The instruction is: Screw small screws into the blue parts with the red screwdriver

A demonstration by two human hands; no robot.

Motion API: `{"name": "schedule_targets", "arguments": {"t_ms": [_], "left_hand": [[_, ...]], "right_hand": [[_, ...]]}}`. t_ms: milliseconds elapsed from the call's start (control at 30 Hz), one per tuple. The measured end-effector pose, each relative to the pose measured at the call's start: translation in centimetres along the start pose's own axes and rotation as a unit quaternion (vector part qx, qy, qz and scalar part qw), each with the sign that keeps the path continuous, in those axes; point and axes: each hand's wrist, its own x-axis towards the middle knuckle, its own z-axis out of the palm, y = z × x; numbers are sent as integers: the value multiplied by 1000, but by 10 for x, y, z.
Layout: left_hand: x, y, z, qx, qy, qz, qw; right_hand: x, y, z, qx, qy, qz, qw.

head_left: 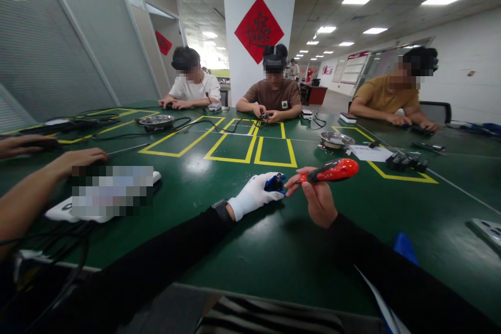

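My left hand (260, 191), in a white glove with blue fingertips, is closed around a small black part (278, 181) with a metal ring on top. Just to its right, my bare right hand (319, 198) grips a screwdriver (332, 170) with a red and black handle. The handle points up to the right, and its other end lies between the fingers near the black part. Whether the tip touches the part is hard to see. Both hands are above the green table (235, 250).
Metal bowls (336, 139) (156, 121) stand farther back. Right of them lie a paper (370, 153) and several black parts (407, 160). At left, another person's arm (35, 182) rests near a white device (156, 176) and cables. Three people sit across the table.
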Motion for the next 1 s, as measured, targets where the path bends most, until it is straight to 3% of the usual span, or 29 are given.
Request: {"name": "schedule_targets", "arguments": {"t_ms": [333,600,867,1000], "left_hand": [[-2,12,-2,2,-9,-16,1000],[-2,17,-2,30,1,-35,999],[-3,17,-4,85,14,-5,996],[-3,16,-4,93,18,0,995]], "right_hand": [[4,-5,2,15,40,20,999],[17,-17,5,85,122,72,986],[13,-14,2,154,71,99,981],[13,-15,4,138,86,89,983]]}}
